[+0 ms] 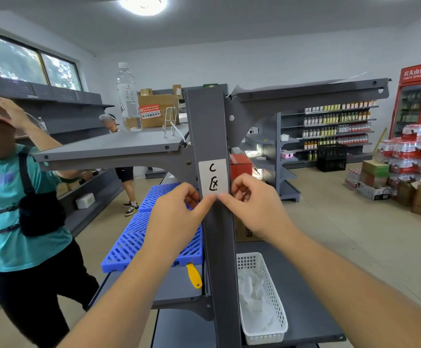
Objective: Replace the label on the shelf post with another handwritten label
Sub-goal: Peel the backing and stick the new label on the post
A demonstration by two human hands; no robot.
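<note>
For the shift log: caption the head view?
Both hands, left and right, pinch the white handwritten label's bottom edge on the grey shelf post.

Bright, even indoor light, wide-angle view.

A round ceiling lamp (143, 5) at the top of the frame is blown out to white, and daylight comes through the window (32, 62) at upper left. Shadows are soft and faint. Straight lines bow toward the edges, strongest at the left and right borders. The far shelves look slightly soft; a face at left is blurred out.
</note>
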